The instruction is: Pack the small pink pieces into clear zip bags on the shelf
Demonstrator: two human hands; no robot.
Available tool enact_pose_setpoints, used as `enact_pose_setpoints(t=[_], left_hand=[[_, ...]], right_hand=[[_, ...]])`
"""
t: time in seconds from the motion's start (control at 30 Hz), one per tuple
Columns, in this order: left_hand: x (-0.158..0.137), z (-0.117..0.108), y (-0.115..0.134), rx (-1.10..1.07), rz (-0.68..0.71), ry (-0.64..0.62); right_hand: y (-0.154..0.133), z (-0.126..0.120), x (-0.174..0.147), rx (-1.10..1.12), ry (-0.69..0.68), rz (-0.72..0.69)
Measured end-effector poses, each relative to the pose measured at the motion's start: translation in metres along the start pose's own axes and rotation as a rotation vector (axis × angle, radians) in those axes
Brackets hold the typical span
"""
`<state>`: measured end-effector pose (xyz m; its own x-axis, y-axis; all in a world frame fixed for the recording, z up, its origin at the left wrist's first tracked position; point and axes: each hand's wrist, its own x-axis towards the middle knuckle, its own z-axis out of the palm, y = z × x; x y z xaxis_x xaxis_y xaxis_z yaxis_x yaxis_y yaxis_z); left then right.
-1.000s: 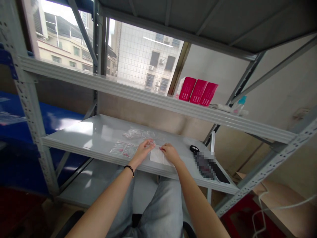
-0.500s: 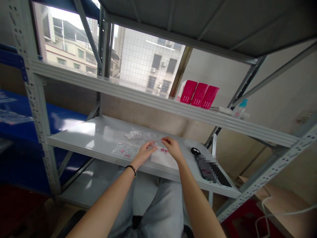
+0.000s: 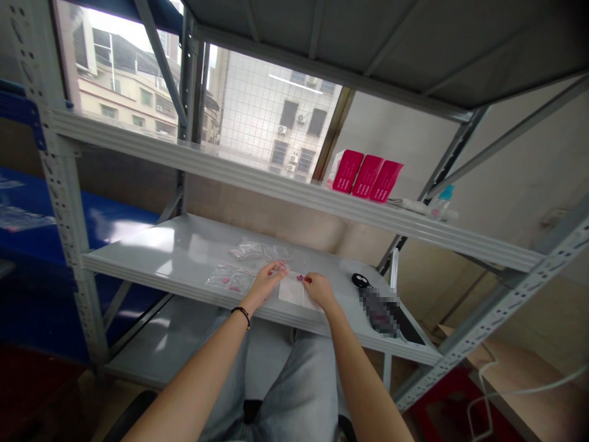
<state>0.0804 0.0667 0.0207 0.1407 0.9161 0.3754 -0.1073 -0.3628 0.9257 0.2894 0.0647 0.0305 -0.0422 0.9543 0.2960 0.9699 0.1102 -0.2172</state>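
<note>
My left hand (image 3: 265, 285) is closed at the fingertips on a small clear plastic bag (image 3: 284, 268), with a hint of pink at its edge. Just right of it, my right hand (image 3: 321, 290) has its fingers pinched together at a little pile of small pink pieces (image 3: 300, 278). Whether a piece is between those fingers is too small to tell. Under the pile lies a white sheet of paper (image 3: 289, 293), partly covered by the right hand. Left of my hands, flat clear bags (image 3: 224, 276) hold several pink pieces.
More crumpled clear bags (image 3: 251, 250) lie behind my hands on the grey shelf (image 3: 184, 245). To the right are a black round object (image 3: 360, 280) and a blurred-out dark item (image 3: 380, 313). Pink boxes (image 3: 368, 177) and a blue-capped bottle (image 3: 442, 202) stand on the upper shelf.
My right hand has come down and toward me, from above the paper to the pink pieces. The left hand stays nearly in place with the clear bag.
</note>
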Motion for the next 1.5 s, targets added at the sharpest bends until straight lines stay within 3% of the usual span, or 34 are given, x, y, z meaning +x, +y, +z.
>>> enact_pose_setpoints(t=[0.63,0.83,0.97,1.1,1.23,1.37,1.5], left_hand=[[0.002,0.000,-0.004,-0.012,0.033,0.005],[0.001,-0.001,-0.003,-0.022,0.023,0.001],[0.000,-0.001,0.001,-0.031,0.024,-0.004],[-0.001,-0.002,0.001,-0.034,0.003,-0.001],[0.001,-0.002,-0.003,-0.055,-0.014,-0.004],[0.001,-0.001,-0.004,-0.109,0.004,-0.021],[0.000,0.000,0.003,-0.166,0.039,-0.040]], right_hand=[[-0.011,0.010,0.015,-0.138,-0.036,0.038],[-0.013,0.011,0.015,-0.092,-0.020,0.046],[-0.016,-0.003,0.015,0.000,0.049,0.027],[-0.024,-0.029,0.016,0.178,0.112,-0.058],[-0.044,-0.048,0.018,0.366,0.089,-0.224],[-0.061,-0.052,0.020,0.465,0.073,-0.346],[-0.060,-0.051,0.013,0.506,0.106,-0.418]])
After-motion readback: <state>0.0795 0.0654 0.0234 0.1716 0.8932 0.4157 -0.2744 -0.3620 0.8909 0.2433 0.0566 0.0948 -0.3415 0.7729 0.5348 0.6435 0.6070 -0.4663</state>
